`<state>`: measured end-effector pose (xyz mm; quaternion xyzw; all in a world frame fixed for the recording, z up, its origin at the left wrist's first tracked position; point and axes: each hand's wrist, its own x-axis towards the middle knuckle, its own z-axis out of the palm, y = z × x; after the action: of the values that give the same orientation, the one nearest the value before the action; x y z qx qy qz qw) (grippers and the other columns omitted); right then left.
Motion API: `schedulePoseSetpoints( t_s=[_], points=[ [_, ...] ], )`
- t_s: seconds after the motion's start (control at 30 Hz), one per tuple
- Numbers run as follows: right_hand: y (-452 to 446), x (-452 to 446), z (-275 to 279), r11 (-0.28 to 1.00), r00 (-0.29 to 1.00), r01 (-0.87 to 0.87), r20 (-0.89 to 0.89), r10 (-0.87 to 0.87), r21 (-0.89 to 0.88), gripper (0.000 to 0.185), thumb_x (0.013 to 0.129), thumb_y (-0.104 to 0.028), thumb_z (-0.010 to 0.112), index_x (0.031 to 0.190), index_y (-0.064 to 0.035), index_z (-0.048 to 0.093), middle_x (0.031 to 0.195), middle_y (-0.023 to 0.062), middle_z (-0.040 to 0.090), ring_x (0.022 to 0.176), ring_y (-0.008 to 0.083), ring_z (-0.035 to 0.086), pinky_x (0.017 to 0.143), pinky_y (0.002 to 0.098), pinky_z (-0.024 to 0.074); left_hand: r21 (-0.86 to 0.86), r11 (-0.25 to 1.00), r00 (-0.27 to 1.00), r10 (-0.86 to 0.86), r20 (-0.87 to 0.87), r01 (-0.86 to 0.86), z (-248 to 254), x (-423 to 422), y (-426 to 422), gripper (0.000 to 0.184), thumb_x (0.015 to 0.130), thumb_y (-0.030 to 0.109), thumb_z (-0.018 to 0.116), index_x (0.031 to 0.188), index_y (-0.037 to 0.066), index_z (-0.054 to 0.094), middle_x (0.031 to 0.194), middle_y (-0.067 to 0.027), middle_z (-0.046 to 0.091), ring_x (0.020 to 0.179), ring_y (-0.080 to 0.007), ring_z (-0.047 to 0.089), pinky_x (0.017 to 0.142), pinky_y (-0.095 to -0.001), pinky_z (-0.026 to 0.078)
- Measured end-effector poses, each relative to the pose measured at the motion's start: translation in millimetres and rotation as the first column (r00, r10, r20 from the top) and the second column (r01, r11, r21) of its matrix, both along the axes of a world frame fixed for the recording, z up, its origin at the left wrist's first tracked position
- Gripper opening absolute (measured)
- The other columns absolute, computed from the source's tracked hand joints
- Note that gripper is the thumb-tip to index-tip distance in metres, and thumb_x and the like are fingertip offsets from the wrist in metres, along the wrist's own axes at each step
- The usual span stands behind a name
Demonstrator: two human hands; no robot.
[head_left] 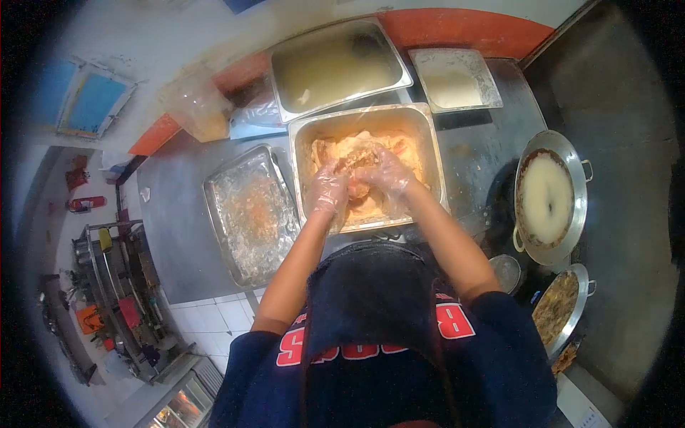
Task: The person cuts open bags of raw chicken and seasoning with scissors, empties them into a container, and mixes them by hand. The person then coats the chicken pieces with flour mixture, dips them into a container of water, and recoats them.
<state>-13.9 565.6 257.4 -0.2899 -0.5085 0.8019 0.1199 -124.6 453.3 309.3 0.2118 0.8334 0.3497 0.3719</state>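
Observation:
Both hands wear clear plastic gloves and are inside a deep metal pan (439, 160) of orange-beige coated pieces. My left hand (330, 189) is at the pan's left side, its fingers wrapped against a coated piece (359, 158). From the right, my right hand (389, 173) closes on the same piece, its fingers curled over the top. The two hands nearly meet over the middle of the pan. More coated pieces (405, 151) lie around them. Part of the held piece is hidden by the gloves.
A floured metal tray (246, 214) lies to the left. Behind stand a pan of cloudy liquid (335, 68) and a smaller tray (457, 82). At the right are a large pot with pale foam (546, 196) and another pot (556, 307). A plastic bag (200, 107) sits back left.

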Motion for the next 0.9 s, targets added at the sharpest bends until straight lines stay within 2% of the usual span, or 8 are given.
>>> schedulePoseSetpoints(
  t_s=[0.03, 0.1, 0.3, 0.4, 0.63, 0.7, 0.83, 0.9],
  points=[
    [1.7, 0.3, -3.7, 1.000, 1.000, 0.000, 0.002, 0.000, -0.001, 0.061, 0.079, -0.002, 0.074, 0.134, -0.0006, 0.046, 0.108, 0.0095, 0.065, 0.092, 0.0124, 0.063, 0.077, 0.0281, 0.0538, -0.001, 1.000, 1.000, 0.000, 0.002, 0.000, -9.8, -0.7, -0.9, 0.035, 0.090, 0.005, 0.051, 0.125, 0.006, 0.057, 0.111, -0.0102, 0.064, 0.082, -0.0185, 0.067, 0.064, -0.0295, 0.053],
    [8.3, -3.0, -15.5, 1.000, 1.000, 0.002, 0.010, -0.002, -0.028, 0.057, 0.080, -0.002, 0.074, 0.132, -0.0007, 0.049, 0.108, 0.0078, 0.065, 0.091, 0.0124, 0.063, 0.076, 0.0282, 0.0536, 0.263, 0.897, 0.835, 0.178, 0.521, -0.356, -44.4, -4.3, -1.9, 0.042, 0.093, 0.005, 0.049, 0.134, 0.006, 0.048, 0.114, -0.0072, 0.060, 0.085, -0.0172, 0.064, 0.067, -0.0285, 0.052],
    [6.0, -4.4, -23.4, 0.986, 0.987, 0.152, -0.047, -0.156, -0.065, 0.055, 0.080, -0.001, 0.071, 0.130, -0.0001, 0.049, 0.108, 0.0091, 0.065, 0.094, 0.0156, 0.062, 0.078, 0.0284, 0.0530, 0.212, 0.843, 0.510, 0.083, 0.856, -0.494, -26.4, -9.3, -7.7, 0.053, 0.093, 0.009, 0.056, 0.143, 0.003, 0.039, 0.104, -0.0022, 0.060, 0.080, -0.0106, 0.058, 0.066, -0.0266, 0.050],
    [2.4, -6.9, -28.2, 0.944, 0.952, 0.301, -0.024, -0.307, -0.137, 0.053, 0.082, -0.001, 0.068, 0.131, 0.0005, 0.048, 0.110, 0.0104, 0.064, 0.095, 0.0174, 0.062, 0.079, 0.0308, 0.0531, 0.396, 0.889, 0.777, -0.076, 0.624, -0.232, -31.2, -3.6, -10.2, 0.051, 0.092, 0.014, 0.060, 0.141, 0.006, 0.045, 0.103, -0.0013, 0.062, 0.080, -0.0098, 0.057, 0.066, -0.0257, 0.050],
    [3.3, 5.1, -9.6, 0.864, 0.905, 0.424, 0.112, -0.410, -0.271, 0.050, 0.085, -0.001, 0.065, 0.132, -0.0007, 0.046, 0.112, 0.0103, 0.062, 0.092, 0.0181, 0.062, 0.077, 0.0314, 0.0533, 0.253, 0.928, 0.765, 0.050, 0.642, -0.273, -13.3, -5.8, -5.1, 0.044, 0.091, 0.014, 0.062, 0.133, 0.008, 0.055, 0.110, -0.0019, 0.063, 0.084, -0.0107, 0.058, 0.064, -0.0279, 0.051],
    [3.4, 9.2, 15.1, 0.900, 0.939, 0.344, 0.083, -0.334, -0.267, 0.049, 0.084, -0.001, 0.065, 0.129, -0.0014, 0.047, 0.109, 0.0106, 0.062, 0.091, 0.0175, 0.062, 0.075, 0.0296, 0.0528, 0.219, 0.976, 0.927, -0.078, 0.366, -0.004, -28.1, -16.4, -9.2, 0.046, 0.089, 0.014, 0.064, 0.134, 0.008, 0.054, 0.107, -0.0024, 0.064, 0.088, -0.0123, 0.060, 0.061, -0.0291, 0.051],
    [1.9, 4.4, -11.3, 0.883, 0.893, 0.450, 0.058, -0.446, -0.135, 0.047, 0.082, 0.000, 0.064, 0.127, -0.0020, 0.049, 0.104, 0.0096, 0.063, 0.091, 0.0165, 0.062, 0.074, 0.0288, 0.0522, 0.270, 0.926, 0.798, 0.051, 0.601, -0.263, -11.3, -0.5, -11.3, 0.048, 0.084, 0.012, 0.064, 0.131, 0.007, 0.056, 0.102, -0.0036, 0.066, 0.089, -0.0146, 0.061, 0.062, -0.0301, 0.052],
    [-0.1, 6.1, 1.5, 0.905, 0.898, 0.396, 0.137, -0.417, 0.157, 0.046, 0.079, 0.004, 0.062, 0.124, -0.0025, 0.054, 0.102, 0.0084, 0.064, 0.091, 0.0141, 0.062, 0.074, 0.0263, 0.0514, 0.230, 0.874, 0.798, 0.245, 0.550, -0.427, -14.0, -2.0, -13.7, 0.052, 0.083, 0.011, 0.063, 0.133, 0.004, 0.053, 0.108, -0.0093, 0.064, 0.087, -0.0177, 0.062, 0.071, -0.0308, 0.052]
  ],
)
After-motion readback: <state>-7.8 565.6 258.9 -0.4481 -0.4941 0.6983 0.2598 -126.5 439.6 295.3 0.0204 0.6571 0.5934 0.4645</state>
